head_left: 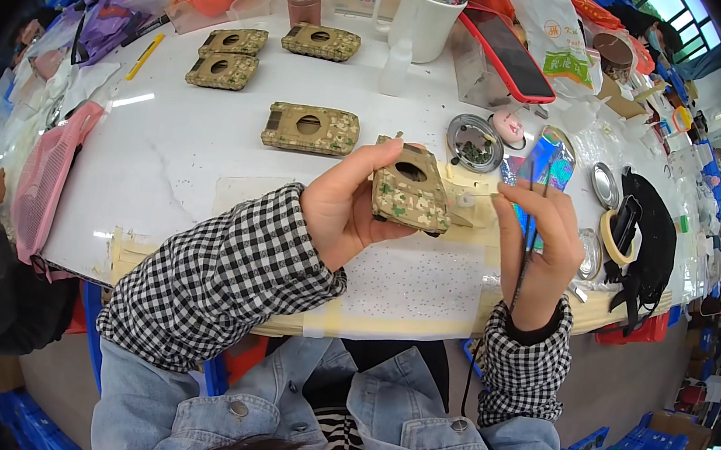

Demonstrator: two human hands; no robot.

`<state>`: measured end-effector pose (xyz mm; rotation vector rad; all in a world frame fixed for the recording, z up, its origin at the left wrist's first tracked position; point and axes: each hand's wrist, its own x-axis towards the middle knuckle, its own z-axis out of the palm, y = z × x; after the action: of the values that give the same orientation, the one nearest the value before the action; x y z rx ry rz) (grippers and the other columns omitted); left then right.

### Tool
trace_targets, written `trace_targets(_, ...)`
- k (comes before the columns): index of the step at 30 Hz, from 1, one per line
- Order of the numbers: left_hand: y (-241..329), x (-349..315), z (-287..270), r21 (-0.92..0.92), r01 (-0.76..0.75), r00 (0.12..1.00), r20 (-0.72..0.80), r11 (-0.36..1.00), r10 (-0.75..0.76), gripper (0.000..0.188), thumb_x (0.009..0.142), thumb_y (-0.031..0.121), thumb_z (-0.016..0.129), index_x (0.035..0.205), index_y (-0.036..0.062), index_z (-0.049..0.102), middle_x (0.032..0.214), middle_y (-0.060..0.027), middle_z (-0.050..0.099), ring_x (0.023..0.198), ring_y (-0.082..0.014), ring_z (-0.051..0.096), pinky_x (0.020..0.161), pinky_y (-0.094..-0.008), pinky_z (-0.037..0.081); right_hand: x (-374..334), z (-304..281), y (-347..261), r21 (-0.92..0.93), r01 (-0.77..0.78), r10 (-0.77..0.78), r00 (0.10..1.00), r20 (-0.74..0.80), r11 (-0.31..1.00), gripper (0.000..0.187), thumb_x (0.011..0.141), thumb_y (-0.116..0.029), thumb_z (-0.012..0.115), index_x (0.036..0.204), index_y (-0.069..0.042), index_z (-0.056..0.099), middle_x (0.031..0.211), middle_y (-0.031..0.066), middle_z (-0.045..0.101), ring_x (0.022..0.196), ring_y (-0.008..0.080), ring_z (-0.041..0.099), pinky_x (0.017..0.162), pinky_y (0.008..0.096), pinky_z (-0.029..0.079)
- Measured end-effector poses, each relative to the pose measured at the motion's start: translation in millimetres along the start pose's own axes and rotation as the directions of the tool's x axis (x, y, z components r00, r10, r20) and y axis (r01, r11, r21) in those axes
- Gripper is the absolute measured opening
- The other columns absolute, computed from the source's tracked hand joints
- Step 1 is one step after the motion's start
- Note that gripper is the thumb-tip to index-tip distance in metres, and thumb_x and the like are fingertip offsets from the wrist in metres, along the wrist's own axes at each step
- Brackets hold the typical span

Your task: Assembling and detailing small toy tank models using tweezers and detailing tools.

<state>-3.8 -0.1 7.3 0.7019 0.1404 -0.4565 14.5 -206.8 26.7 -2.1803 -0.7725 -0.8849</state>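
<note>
My left hand (342, 192) is closed around a camouflage-painted toy tank hull (411, 200) with a round hole in its top. To its right, my right hand (544, 235) has dark tweezers (523, 273) tucked in it, tips pointing away from me. Its thumb and forefinger come together at a thin, pale stick-like thing, too small to make out. Beyond my right hand, a round metal dish (497, 162) contains small dark green pieces. Another camouflage tank hull (335, 129) lies on the table left of the held one.
Several more hulls (320, 41) stand farther back, near a white mug (423, 25) and a small translucent bottle (396, 71). A red-cased phone (514, 58) leans on a clear box. A yellow knife-like tool (144, 57) and pink mesh bag (53, 180) lie left; a black bag (650, 247) lies right.
</note>
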Motion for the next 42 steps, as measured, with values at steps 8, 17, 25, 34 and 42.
trace_targets(8,-1,-1,5,-0.023,-0.019,1.0,-0.011,1.0,0.019,0.043,0.093,0.034,0.042,0.12,0.0001,0.046,0.11,-0.0182,0.057,0.103,-0.0312,0.057,0.088,-0.0382,0.051,9,-9,-24,0.522,-0.176,0.175,0.983,0.053,0.834,0.009,0.086,0.003,0.054,0.095,0.004,0.056,0.085,0.0106,0.061,0.079,0.0128,0.056,0.073,0.0241,0.042)
trace_targets(17,-2,-1,3,-0.006,-0.013,1.0,0.006,1.0,0.013,0.044,0.093,0.035,0.041,0.121,0.0013,0.047,0.111,-0.0163,0.058,0.098,-0.0276,0.06,0.087,-0.0386,0.05,12,10,-35,0.706,-0.369,0.266,0.929,0.257,0.604,0.011,0.093,-0.006,0.046,0.098,0.004,0.048,0.086,0.0121,0.062,0.08,0.0141,0.063,0.073,0.0248,0.051)
trace_targets(25,-1,-2,2,-0.005,-0.007,1.0,0.008,1.0,0.007,0.044,0.093,0.035,0.041,0.121,0.0016,0.047,0.111,-0.0159,0.058,0.096,-0.0276,0.061,0.086,-0.0376,0.051,13,11,-36,0.684,-0.37,0.265,0.929,0.259,0.628,0.011,0.093,-0.006,0.047,0.098,0.004,0.049,0.084,0.0116,0.063,0.08,0.0138,0.063,0.072,0.0245,0.052)
trace_targets(34,-1,-1,3,-0.011,-0.006,1.0,0.008,1.0,0.006,0.043,0.093,0.035,0.04,0.119,0.0009,0.048,0.11,-0.0159,0.059,0.096,-0.0272,0.061,0.086,-0.0377,0.051,14,10,-35,0.688,-0.378,0.271,0.925,0.265,0.619,0.01,0.093,-0.005,0.047,0.098,0.004,0.049,0.084,0.0111,0.062,0.079,0.0133,0.063,0.072,0.0242,0.051)
trace_targets(42,-1,-2,2,-0.007,-0.006,1.0,-0.003,1.0,0.006,0.045,0.093,0.035,0.041,0.122,0.0009,0.045,0.111,-0.0188,0.057,0.099,-0.0297,0.06,0.087,-0.0385,0.051,14,9,-33,0.702,-0.413,0.344,0.905,0.249,0.58,0.011,0.093,-0.006,0.047,0.098,0.004,0.049,0.084,0.0111,0.062,0.079,0.0142,0.063,0.073,0.0243,0.052)
